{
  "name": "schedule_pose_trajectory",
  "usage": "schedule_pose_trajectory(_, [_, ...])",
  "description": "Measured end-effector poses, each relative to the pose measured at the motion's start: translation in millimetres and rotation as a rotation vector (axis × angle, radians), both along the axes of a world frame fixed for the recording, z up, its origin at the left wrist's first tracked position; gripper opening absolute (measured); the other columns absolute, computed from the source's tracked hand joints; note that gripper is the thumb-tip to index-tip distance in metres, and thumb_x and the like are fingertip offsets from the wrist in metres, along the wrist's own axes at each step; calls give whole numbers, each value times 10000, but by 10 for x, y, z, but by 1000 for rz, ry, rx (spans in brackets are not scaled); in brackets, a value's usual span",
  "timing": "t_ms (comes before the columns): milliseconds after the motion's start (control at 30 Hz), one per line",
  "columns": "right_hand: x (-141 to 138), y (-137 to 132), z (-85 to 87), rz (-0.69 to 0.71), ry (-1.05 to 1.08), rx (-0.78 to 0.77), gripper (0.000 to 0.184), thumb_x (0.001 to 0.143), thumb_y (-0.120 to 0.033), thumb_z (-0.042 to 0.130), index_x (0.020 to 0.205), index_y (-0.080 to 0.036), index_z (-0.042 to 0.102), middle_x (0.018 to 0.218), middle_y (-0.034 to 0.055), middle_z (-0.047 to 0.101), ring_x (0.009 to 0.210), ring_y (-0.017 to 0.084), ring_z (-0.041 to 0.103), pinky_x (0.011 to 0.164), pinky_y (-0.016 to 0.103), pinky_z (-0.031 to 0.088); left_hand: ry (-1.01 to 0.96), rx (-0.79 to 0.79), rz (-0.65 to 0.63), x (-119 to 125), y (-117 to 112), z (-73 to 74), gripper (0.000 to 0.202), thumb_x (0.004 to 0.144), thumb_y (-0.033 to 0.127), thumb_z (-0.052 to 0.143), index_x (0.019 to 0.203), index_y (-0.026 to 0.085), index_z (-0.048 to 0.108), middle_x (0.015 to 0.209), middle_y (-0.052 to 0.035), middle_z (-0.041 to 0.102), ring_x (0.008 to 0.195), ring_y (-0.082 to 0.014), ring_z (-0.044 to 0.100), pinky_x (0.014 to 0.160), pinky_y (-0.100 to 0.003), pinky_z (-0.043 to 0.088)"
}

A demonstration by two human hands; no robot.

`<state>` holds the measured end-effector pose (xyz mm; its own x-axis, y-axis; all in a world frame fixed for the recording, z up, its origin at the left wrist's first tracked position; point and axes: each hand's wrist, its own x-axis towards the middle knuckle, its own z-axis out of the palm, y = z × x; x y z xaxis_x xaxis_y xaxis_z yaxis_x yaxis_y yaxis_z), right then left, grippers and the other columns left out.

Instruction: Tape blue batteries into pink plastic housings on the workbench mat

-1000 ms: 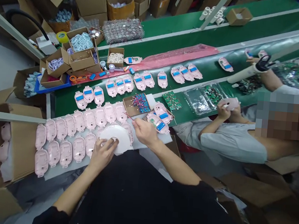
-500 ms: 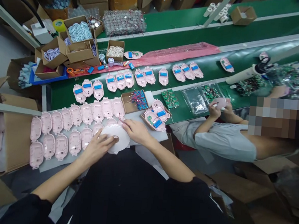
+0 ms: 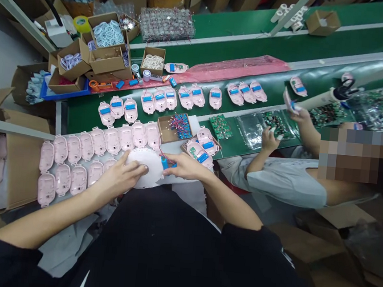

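Observation:
A white disc-shaped roll with a hole in its middle [image 3: 152, 172] is in front of my body, probably tape. My left hand [image 3: 123, 173] is closed on its left side, fingers lying over the face near the hole. At the roll's right edge, my right hand [image 3: 186, 166] pinches a blue battery [image 3: 164, 163] with thin red and dark wires rising from it. The battery is against or very near the roll; exact contact cannot be made out. Behind the roll, pink plastic shells [image 3: 139, 135] lie in two rows, hollow side up.
A cardboard box [image 3: 167, 135] of wired blue batteries [image 3: 182, 127] stands behind my right hand. Beside it, another box holds pink shells with batteries [image 3: 206, 141]. More fitted shells [image 3: 215, 98] line the green belt [image 3: 207, 118]. A co-worker [image 3: 285, 180] sits at right.
My right hand has shifted right from the roll's top edge, and the blue battery now shows in its fingers. The roll has turned slightly. The co-worker's one hand has carried a pink shell toward the belt.

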<state>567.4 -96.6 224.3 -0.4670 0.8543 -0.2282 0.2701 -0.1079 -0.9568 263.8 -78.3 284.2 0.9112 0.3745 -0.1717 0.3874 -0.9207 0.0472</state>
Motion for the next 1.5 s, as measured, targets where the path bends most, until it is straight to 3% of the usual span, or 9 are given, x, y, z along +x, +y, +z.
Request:
schedule_pose_trajectory(67, [-146, -65, -169, -92, 170, -111, 651, 763, -488, 892, 1321, -203, 716, 761, -38, 634, 641, 138, 582, 584, 248, 517, -17, -32, 17, -23, 17, -20, 544, 923, 35, 476, 1351, 306, 673, 1203, -49, 672, 1086, -242, 611, 1318, -601, 241])
schedule_pose_trajectory(167, [-480, -280, -464, -411, 459, -251, 807, 727, -561, 906, 1391, -222, 600, 826, -14, 680, 616, 144, 597, 502, 254, 539, -22, -49, 74, -116, -7, -88, 593, 893, 38, 522, 1392, 335, 646, 1203, -50, 670, 1051, -248, 605, 1288, -558, 300])
schedule_pose_trajectory(300, [-878, -533, -687, -776, 674, -273, 787, 752, -652, 865, 1317, -309, 439, 1056, 50, 768, 655, 160, 665, 469, 234, 548, 31, 26, 134, -260, -91, -162, 587, 881, 57, 545, 1413, 289, 634, 1164, -69, 669, 994, -273, 578, 1226, -547, 351])
schedule_pose_trajectory(600, [-955, -375, -568, -816, 707, -168, 720, 668, -520, 965, 979, -298, 355, 1220, 32, 776, 551, 115, 660, 408, 223, 551, 27, -42, 290, -364, -370, -282, 634, 841, 21, 561, 1422, 268, 611, 1245, -100, 656, 1013, -273, 567, 1011, -464, 477])
schedule_pose_trajectory(867, [-1457, -579, -655, -977, 523, -67, 501, 754, -548, 900, 824, -227, 522, 759, -24, 709, 546, 117, 645, 525, 234, 576, -50, -94, 426, -615, -739, -546, 595, 849, 69, 609, 1419, 241, 614, 1259, -95, 667, 1021, -273, 522, 929, -419, 510])
schedule_pose_trajectory(1000, [-1357, -410, -513, -1116, 572, 19, 535, 774, -598, 864, 911, -255, 476, 1017, 37, 777, 742, 178, 749, 493, 229, 570, -148, -125, 531, -872, -743, -595, 590, 825, 141, 703, 1402, 239, 628, 1267, -119, 657, 1038, -293, 497, 886, -424, 521])
schedule_pose_trajectory(1100, [-1190, -181, -386, -1078, 591, 54, 562, 761, -589, 876, 985, -272, 469, 1234, 70, 760, 1015, 227, 769, 563, 237, 618, -203, -93, 630, -979, -741, -638, 574, 824, 168, 729, 1387, 239, 641, 1250, -126, 653, 1047, -305, 486, 890, -435, 517])
schedule_pose_trajectory(1267, [-1071, 241, -305, -914, 641, -4, 533, 839, -615, 804, 1157, -279, 538, 1405, 85, 695, 1112, 233, 747, 583, 241, 636, -204, -142, 669, -795, -778, -755, 576, 814, 141, 726, 1376, 237, 650, 1231, -120, 664, 1024, -301, 475, 833, -404, 520])
schedule_pose_trajectory(1500, [-1060, 303, -361, -607, 479, -124, 746, 719, -512, 927, 1362, -256, 649, 1330, 95, 742, 925, 228, 756, 475, 237, 587, -251, 16, 696, -610, -725, -648, 524, 893, 55, 581, 1384, 225, 649, 1228, -104, 695, 994, -273, 500, 919, -430, 503])
